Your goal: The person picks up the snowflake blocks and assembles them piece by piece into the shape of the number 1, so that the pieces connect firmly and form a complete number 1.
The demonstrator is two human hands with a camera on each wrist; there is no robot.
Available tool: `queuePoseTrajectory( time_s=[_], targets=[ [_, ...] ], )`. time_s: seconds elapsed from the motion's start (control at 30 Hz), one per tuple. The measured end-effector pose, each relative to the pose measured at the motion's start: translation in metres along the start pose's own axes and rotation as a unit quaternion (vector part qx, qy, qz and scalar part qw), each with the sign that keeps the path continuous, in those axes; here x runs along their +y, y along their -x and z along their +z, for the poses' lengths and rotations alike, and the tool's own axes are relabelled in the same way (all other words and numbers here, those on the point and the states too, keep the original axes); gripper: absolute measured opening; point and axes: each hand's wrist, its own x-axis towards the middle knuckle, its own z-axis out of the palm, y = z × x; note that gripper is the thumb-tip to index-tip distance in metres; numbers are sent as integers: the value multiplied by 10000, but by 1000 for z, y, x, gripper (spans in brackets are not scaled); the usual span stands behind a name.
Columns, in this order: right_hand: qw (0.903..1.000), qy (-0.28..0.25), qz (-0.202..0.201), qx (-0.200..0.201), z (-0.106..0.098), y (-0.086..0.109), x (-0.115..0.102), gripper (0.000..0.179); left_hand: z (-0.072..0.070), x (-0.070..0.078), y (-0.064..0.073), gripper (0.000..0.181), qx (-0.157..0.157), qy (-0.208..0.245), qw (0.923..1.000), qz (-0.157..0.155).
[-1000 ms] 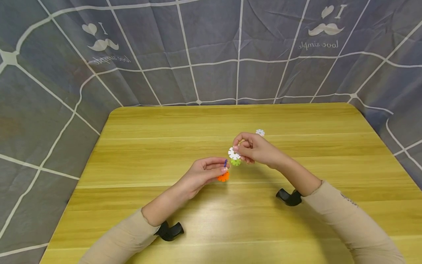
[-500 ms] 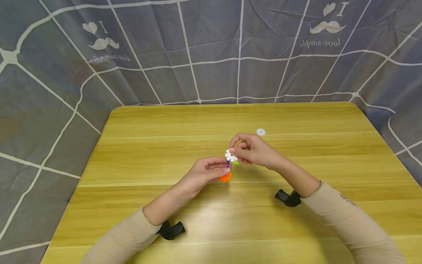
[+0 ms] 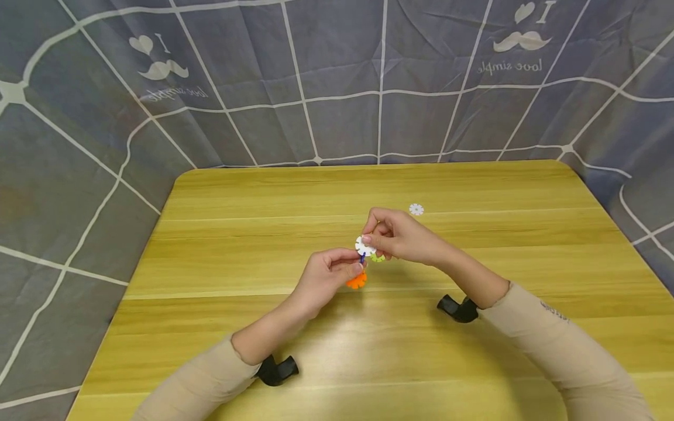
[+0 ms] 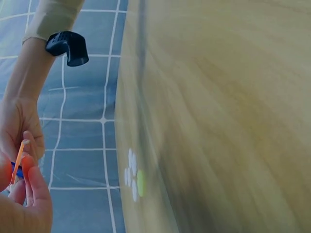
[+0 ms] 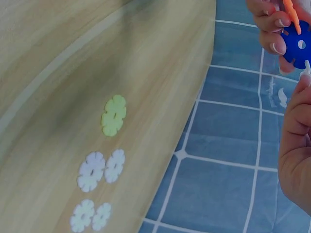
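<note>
Hiding green disc (image 5: 110,124) partly, right hand (image 3: 397,235), white discs (image 5: 86,175)

On the grey gridded cloth (image 3: 342,64) before me I read "love simple" twice, in mirror writing, at left (image 3: 176,93) and right (image 3: 509,66). Above each stand a white heart (image 3: 141,44), a letter "I" (image 3: 546,11) and a moustache (image 3: 521,41). My right sleeve (image 3: 558,348) bears small dark lettering (image 3: 554,311) I cannot make out.
</note>
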Motion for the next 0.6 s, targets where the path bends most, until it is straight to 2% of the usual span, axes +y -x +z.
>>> queuePoseTrajectory(
  time_s=[0.2, 0.4, 0.6],
  targets=[
    [9989, -478, 13, 9, 4, 3, 3, 7, 3, -1, 5, 27, 195, -152, 9995, 193],
    [9976, -665, -118, 156, 5, 3, 4, 9, 5, -2, 5, 25, 345, -208, 9981, 457],
    [9971, -717, -54, 263, 11, 1, 4, 6, 5, -4, 3, 20, 594, -94, 9972, 447]
  ],
)
